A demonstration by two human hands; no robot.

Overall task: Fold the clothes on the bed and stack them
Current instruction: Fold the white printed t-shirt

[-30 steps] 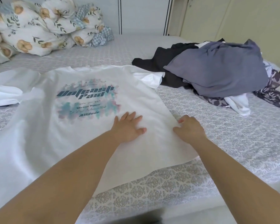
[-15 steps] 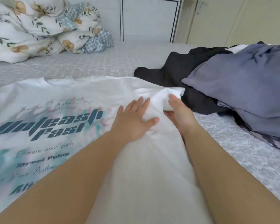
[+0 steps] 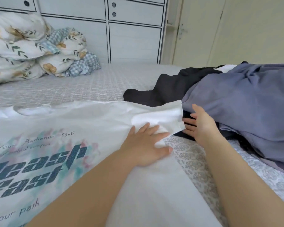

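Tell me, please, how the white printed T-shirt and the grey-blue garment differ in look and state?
The white printed T-shirt lies spread flat, while the grey-blue garment sits rumpled on a pile. The T-shirt carries teal lettering; the grey-blue garment is plain. The left hand rests on the T-shirt; the right hand hovers open beside the grey-blue garment. Both lie unfolded on the bed.

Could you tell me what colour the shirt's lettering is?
Dark teal on the white shirt, in the head view.

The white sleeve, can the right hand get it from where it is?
Probably yes. The right hand is open, right beside the end of the white sleeve, with nothing between them. The left hand lies flat on the white T-shirt near the sleeve's base, clear of the end.
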